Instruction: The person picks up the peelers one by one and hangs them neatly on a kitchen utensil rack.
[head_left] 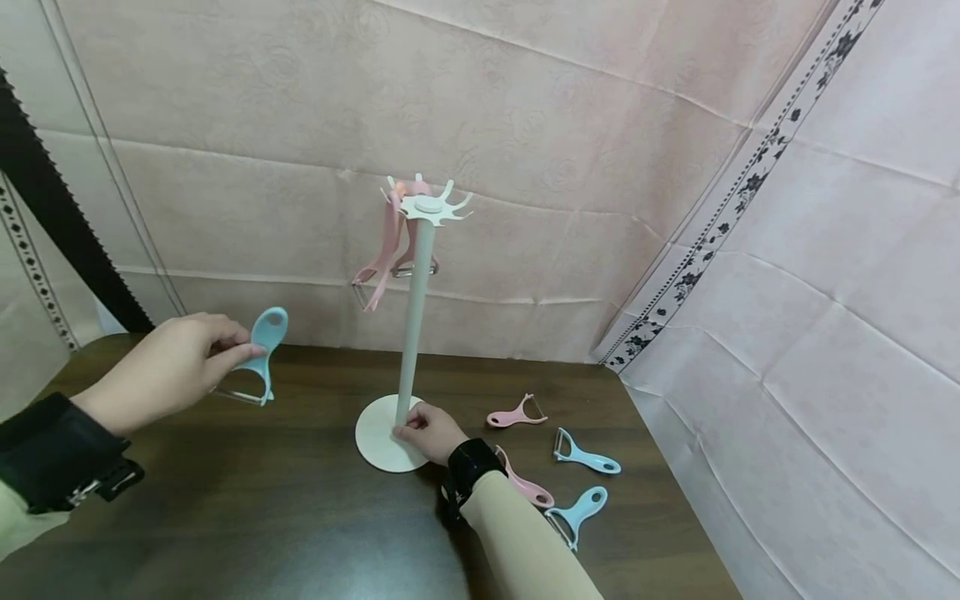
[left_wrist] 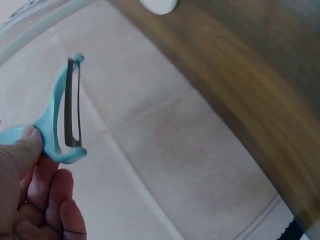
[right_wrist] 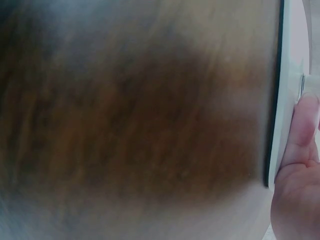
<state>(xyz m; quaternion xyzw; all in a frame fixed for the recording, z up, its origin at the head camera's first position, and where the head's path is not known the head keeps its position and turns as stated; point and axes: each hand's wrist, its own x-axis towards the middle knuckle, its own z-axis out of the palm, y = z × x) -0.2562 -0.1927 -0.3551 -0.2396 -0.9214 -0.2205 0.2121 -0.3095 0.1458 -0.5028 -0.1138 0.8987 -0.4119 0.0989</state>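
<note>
We look down at a dark wooden desk point(head_left: 300, 508), its grain plain and a pale sheen spread over the front part. Along the back edge hangs a creased, pinkish cloth point(head_left: 570, 125); past the right edge a whiter cloth point(head_left: 840, 400) slopes away, and a black floral border point(head_left: 720, 225) runs down to the back right corner. A black jagged strip point(head_left: 67, 208) slants toward the back left corner.

Near that corner, above the desk, we see the left hand point(head_left: 180, 362) pinching a blue peeler point(head_left: 268, 332) at the neck between thumb and finger, handle up and blade down.

Close to the middle of the back edge a pale stand point(head_left: 416, 317) leans slightly in our view on its round base point(head_left: 378, 433). We find the right hand point(head_left: 433, 432) clamped with thumb and finger on the foot of its pole. Two pink peelers point(head_left: 389, 237) hang from the left-hand hooks.

Toward the right edge lie four more: a pink one point(head_left: 512, 417) farthest back, a blue one point(head_left: 588, 458), then another pink and another blue nearer the front, just beside each other; we cannot tell whether they touch.
</note>
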